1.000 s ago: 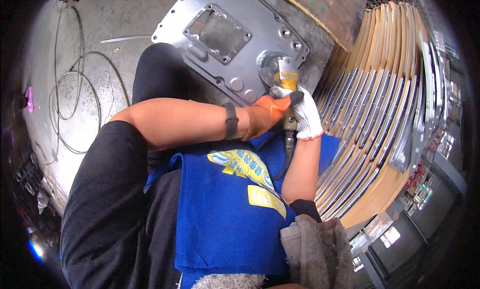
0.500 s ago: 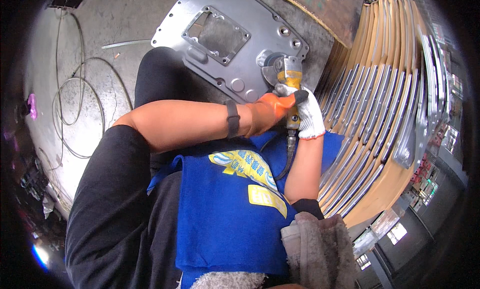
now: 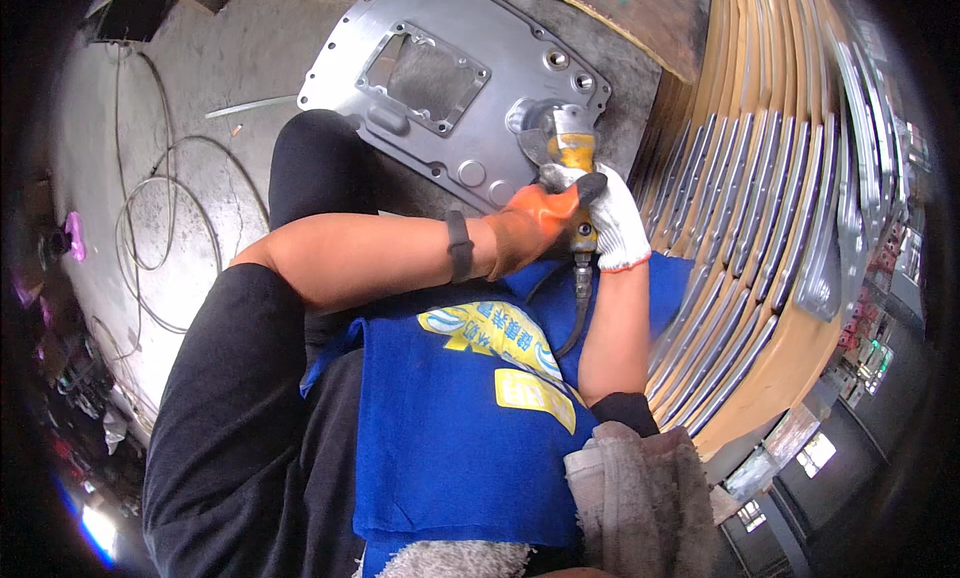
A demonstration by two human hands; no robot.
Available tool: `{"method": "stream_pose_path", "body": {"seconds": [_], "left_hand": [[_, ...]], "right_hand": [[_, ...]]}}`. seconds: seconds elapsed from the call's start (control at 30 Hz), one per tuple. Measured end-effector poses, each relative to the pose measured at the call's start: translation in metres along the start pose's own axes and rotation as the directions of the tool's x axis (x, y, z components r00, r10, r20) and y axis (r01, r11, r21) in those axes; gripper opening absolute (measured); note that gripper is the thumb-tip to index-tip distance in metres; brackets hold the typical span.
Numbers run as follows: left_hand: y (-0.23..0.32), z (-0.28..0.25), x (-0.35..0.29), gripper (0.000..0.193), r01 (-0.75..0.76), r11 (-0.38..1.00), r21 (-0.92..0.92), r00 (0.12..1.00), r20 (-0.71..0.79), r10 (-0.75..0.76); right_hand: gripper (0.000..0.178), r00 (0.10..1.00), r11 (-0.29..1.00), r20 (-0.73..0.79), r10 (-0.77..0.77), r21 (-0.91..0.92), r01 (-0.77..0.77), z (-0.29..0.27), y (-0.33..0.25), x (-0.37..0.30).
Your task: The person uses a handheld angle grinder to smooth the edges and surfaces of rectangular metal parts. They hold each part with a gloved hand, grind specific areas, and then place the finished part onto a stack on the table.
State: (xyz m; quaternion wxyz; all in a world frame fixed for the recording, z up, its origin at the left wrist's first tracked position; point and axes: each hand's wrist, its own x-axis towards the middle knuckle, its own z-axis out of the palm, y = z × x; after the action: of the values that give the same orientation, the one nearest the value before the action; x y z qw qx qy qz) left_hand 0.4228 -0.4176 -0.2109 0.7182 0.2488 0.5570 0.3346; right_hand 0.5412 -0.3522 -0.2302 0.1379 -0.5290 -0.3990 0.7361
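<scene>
A yellow and silver air grinder is held in both gloved hands, its head over the right part of a flat grey metal plate. My left hand, in an orange glove with dark fingertips, is closed round the grinder's body from the left. My right hand, in a white knit glove, wraps the same body from the right. At the grinder's lower end a metal fitting joins a dark hose. The plate has a squarish opening, round bosses and holes along its rim. Whether the disc touches the metal I cannot tell.
On the right stand several metal plates in a row, with brown sheets between them. A worn board lies beyond the plate. Looped hose and a thin strip lie on the floor at left. A blue apron covers my lap.
The view has shifted slightly. Both hands keep their hold on the grinder, whose head sits a little further up and left in the picture, still over the same area of the plate.
</scene>
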Motion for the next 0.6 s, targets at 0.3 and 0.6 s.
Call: {"method": "stream_pose_path", "body": {"seconds": [0.3, 0.6], "left_hand": [[-0.032, -0.006, 0.01, 0.055, -0.275, 0.959, 0.066, 0.957, 0.111, 0.267], [-0.03, -0.008, 0.007, 0.053, -0.013, 0.973, -0.23, 0.985, 0.167, 0.052]], "right_hand": [[0.021, 1.0, 0.996, 0.005, 0.01, 0.091, -0.011, -0.002, 0.005, -0.002], [0.022, 0.987, 0.994, 0.134, -0.084, 0.087, 0.073, -0.006, 0.016, 0.004]]}}
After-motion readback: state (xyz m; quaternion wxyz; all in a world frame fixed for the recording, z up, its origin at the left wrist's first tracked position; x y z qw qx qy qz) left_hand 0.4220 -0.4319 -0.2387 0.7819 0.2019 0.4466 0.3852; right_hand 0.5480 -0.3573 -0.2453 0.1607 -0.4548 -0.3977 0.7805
